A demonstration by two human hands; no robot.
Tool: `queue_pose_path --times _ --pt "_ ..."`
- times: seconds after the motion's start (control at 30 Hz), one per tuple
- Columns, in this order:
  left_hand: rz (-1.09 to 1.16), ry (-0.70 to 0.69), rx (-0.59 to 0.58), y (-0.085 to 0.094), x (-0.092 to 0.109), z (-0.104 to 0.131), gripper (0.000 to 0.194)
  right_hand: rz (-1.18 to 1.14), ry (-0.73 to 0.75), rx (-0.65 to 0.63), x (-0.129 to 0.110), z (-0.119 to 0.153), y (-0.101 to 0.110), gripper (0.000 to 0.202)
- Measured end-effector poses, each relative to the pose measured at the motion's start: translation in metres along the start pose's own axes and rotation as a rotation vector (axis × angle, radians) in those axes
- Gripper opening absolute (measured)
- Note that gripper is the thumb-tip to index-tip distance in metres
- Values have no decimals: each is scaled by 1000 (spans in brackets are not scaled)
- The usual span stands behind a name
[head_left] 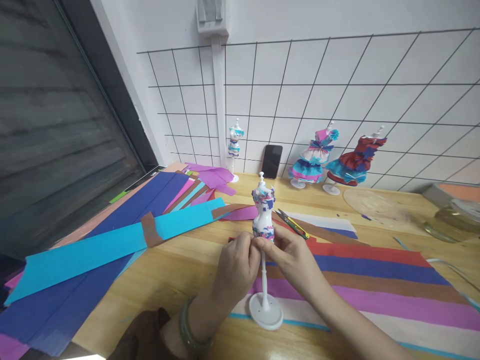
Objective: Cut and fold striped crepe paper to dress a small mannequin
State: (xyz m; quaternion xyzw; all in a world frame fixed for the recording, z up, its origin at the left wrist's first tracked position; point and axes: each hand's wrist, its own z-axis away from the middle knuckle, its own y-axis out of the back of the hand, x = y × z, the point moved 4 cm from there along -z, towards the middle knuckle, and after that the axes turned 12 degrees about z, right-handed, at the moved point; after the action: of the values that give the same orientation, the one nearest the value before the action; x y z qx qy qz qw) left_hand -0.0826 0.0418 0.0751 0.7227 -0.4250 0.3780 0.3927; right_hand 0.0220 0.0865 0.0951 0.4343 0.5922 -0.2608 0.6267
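Note:
A small white dress form [264,218] stands upright in front of me on a round white base [265,312]. Scraps of purple, pink and blue material cling around its bust and hips. My left hand [237,266] is closed at the left of its lower edge, fingers curled in and thumb pressed there. From the right, my right hand [298,256] grips the same lower edge, its thumb across the front and its fingers behind. Whether a small scrap lies between the fingertips is hidden. Just behind the form lie thread snips [294,224] with yellow and green handles.
Coloured strips [375,270] spread beneath and right of my hands; a blue strip [112,250] and more sheets lie left. Along the wall stand another dress form [234,142], two dressed forms [311,160] [358,160] and a phone [272,161]. A clear container [455,220] sits right.

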Motion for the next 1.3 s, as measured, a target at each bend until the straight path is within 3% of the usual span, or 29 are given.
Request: queue_pose_path --times 0.13,0.27,0.57,0.77,0.87,1.03,1.17,1.3 --pt "-4 -19 0 2 0 -1 16 -263 -169 -97 11 -1 -5 29" --pt "103 55 0 3 -4 -2 19 -456 -279 -141 16 -1 -7 28" --pt "485 255 -54 -3 -9 -4 30 -473 -227 -125 17 -4 -1 25" --pt "292 176 -42 -2 -13 -4 22 -356 -161 -67 18 -3 -4 25" --pt "214 132 -33 0 -13 -4 21 -406 -193 -85 17 -2 -6 23" --pt "476 174 23 -1 -12 -4 24 -594 -251 -168 16 0 -8 18" --pt "748 281 7 -5 -15 -5 24 -678 -271 -177 15 -1 -8 23" --pt "880 315 25 -4 -16 -8 23 -759 -291 -167 16 -4 -6 28"
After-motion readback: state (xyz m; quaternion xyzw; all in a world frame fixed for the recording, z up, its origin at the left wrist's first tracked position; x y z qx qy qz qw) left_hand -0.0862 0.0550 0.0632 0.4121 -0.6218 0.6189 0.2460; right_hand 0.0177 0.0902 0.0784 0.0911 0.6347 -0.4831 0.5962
